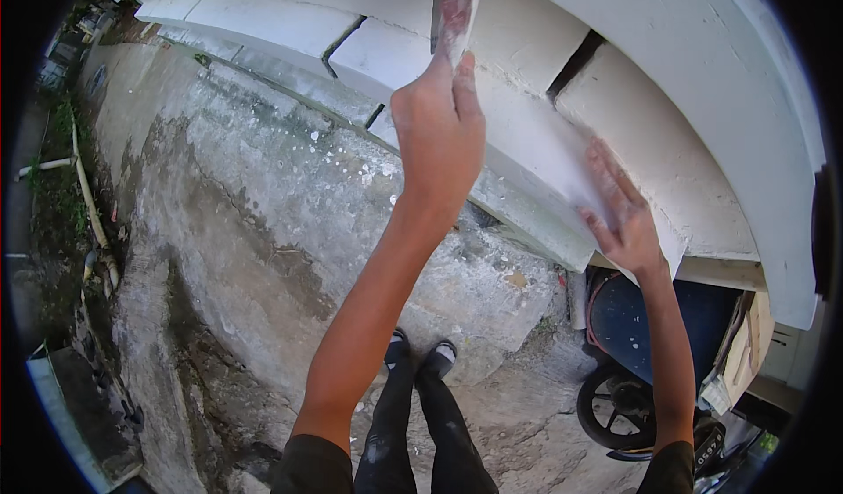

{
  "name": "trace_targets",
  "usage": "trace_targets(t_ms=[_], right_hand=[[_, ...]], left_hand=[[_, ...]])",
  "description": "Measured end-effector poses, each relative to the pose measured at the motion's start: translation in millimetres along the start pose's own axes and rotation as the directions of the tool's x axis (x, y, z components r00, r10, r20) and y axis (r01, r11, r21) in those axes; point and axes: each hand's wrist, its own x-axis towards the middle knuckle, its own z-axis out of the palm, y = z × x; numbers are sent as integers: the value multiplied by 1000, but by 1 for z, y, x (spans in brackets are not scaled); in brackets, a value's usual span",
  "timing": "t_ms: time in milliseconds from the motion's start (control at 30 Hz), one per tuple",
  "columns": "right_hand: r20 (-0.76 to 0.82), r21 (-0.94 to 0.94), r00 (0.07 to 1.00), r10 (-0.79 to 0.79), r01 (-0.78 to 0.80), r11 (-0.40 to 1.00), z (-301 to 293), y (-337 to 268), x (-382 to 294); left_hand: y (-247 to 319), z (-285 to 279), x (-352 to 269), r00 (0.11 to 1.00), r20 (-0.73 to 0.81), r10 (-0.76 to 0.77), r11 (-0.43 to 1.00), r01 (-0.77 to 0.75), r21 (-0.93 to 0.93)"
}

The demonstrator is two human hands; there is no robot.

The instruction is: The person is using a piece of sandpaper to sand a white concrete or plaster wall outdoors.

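My left hand (438,135) grips the lower end of a curled paper sheet (459,23). The sheet is whitish with a reddish print outside and dark within; it may be sandpaper. It stands up in front of a white-painted wall ledge (388,49) with dark gaps between its blocks. My right hand (622,214) is over the same ledge farther right, fingers stretched along it and thumb apart. Blur hides whether its fingertips touch the surface. White powder dusts the fingers of this hand, and nothing shows in it.
Below lies cracked, paint-spotted concrete (276,250), where my feet stand in dark sandals (438,357). A motorcycle wheel (618,408), a dark blue panel (635,326) and a wooden board (741,349) are at lower right. White pipes (89,201) run along the left edge.
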Motion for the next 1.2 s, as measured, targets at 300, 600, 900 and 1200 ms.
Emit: trace_targets(t_ms=[300, 600, 900, 1200], right_hand=[[227, 25, 973, -43, 39, 999, 8, 12, 3], [263, 119, 963, 64, -98, 988, 6, 13, 2], [208, 89, 978, -23, 4, 996, 10, 15, 7], [255, 111, 967, 13, -43, 993, 6, 10, 3]], left_hand=[[10, 131, -44, 988, -91, 125, 980, -138, -144], [24, 132, -27, 975, -219, 42, 963, -98, -250], [6, 149, -9, 925, -377, 40, 965, -134, -226], [17, 142, -25, 945, -315, -84, 957, -12, -291]])
